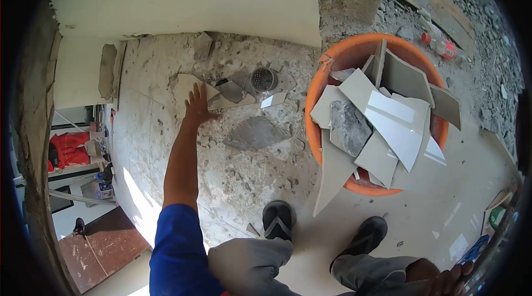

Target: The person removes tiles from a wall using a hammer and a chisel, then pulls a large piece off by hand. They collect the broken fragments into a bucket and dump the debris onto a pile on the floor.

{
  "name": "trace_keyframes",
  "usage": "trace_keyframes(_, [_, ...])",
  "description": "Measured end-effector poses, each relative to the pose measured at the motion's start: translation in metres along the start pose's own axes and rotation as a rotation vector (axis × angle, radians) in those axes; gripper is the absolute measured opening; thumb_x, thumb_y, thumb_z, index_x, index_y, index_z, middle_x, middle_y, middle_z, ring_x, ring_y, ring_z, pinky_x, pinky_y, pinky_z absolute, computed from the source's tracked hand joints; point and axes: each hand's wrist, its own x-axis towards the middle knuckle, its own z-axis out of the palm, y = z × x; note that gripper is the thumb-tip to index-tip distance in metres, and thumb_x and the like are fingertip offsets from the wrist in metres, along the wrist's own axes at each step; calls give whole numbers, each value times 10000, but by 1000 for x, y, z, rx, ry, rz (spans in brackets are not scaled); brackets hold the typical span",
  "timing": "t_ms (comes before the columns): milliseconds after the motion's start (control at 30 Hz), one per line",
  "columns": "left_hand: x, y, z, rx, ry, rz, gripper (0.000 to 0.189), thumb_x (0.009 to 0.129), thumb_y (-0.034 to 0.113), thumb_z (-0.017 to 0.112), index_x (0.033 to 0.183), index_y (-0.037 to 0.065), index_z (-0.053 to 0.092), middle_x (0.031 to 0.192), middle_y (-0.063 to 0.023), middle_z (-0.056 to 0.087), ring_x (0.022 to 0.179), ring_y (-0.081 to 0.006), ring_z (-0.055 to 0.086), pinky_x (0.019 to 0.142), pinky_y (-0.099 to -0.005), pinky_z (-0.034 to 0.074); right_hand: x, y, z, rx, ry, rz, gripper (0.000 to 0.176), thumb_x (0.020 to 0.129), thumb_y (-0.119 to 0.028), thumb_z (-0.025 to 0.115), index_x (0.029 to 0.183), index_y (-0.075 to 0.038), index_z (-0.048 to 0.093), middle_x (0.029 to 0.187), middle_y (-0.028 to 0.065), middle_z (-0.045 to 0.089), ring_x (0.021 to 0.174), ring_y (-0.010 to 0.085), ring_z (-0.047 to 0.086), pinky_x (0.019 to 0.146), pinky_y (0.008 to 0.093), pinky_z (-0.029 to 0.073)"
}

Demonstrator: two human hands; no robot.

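My left hand (198,106) reaches over the dusty floor with its fingers spread, at the edge of a beige tile shard (188,84). Whether the fingertips touch the shard is hard to tell. Just right of it lie more broken pieces, among them a grey shard (232,92) and a small pale one (274,100). Nearer to me is a larger grey slab (256,133). At the bottom right, my right hand (450,280) is partly visible beside my knee, its fingers darkened and hard to make out.
An orange tub (313,113) heaped with jagged tile pieces stands right of centre. Behind it lie rubble (490,69), a board (435,5) and a plastic bottle (443,46). A round metal drain (264,78) sits by the wall. My feet are below.
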Motion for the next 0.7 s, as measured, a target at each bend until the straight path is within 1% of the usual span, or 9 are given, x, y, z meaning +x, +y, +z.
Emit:
trace_keyframes(100, [11,-27,17,-92,126,160,1315,540,404,923,1548,144,119,1587,-251,113,1445,-446,190,1090,-662,249,11,8,2,-100,17,-73,276,955,-170,588,1175,-83,446,860,34,479,658,141,452,607,274,409])
trace_keyframes(133, [14,-36,13,-86,159,259,1221,588,428,892,1524,77,191,1546,-284,216,1413,-445,270,1100,-597,286,15,10,-2,-91,-37,-77,249,965,-170,563,1163,-79,442,862,37,474,663,140,445,604,275,397])
trace_keyframes(233, [19,-48,17,9,240,440,1123,665,452,841,1492,1,230,1500,-298,300,1363,-454,346,1095,-516,333,17,28,9,-64,2,-185,256,959,-161,566,1160,-72,435,853,43,465,668,143,448,603,273,395])
trace_keyframes(267, [14,-45,10,159,258,482,1027,756,511,745,1451,-75,266,1452,-336,344,1324,-462,399,1092,-465,362,18,29,8,-49,-49,-164,276,956,-167,567,1169,-66,424,852,44,457,671,149,450,608,272,397])
trace_keyframes(367, [19,-52,18,294,280,536,969,814,538,667,1427,-109,286,1419,-362,368,1300,-472,422,1085,-471,373,13,31,11,8,-40,-124,286,955,-168,568,1174,-65,416,855,43,453,671,151,447,603,270,394])
trace_keyframes(467, [22,-55,21,406,296,563,895,853,491,624,1411,-130,302,1390,-377,395,1283,-482,437,1076,-459,391,7,33,16,32,-35,-114,276,955,-156,567,1168,-65,418,859,44,453,666,150,441,600,276,390])
trace_keyframes(567, [21,-53,21,447,302,554,762,852,333,611,1388,-132,333,1340,-375,445,1252,-483,461,1042,-468,423,1,33,16,25,-59,-128,265,954,-143,563,1161,-64,418,856,44,450,665,147,439,598,282,385])
trace_keyframes(700, [31,-52,11,252,395,514,600,804,170,573,1320,-97,421,1268,-312,512,1171,-435,521,970,-483,465,-7,34,19,35,-78,-156,262,947,-125,565,1154,-61,418,842,42,445,663,146,439,604,287,384])
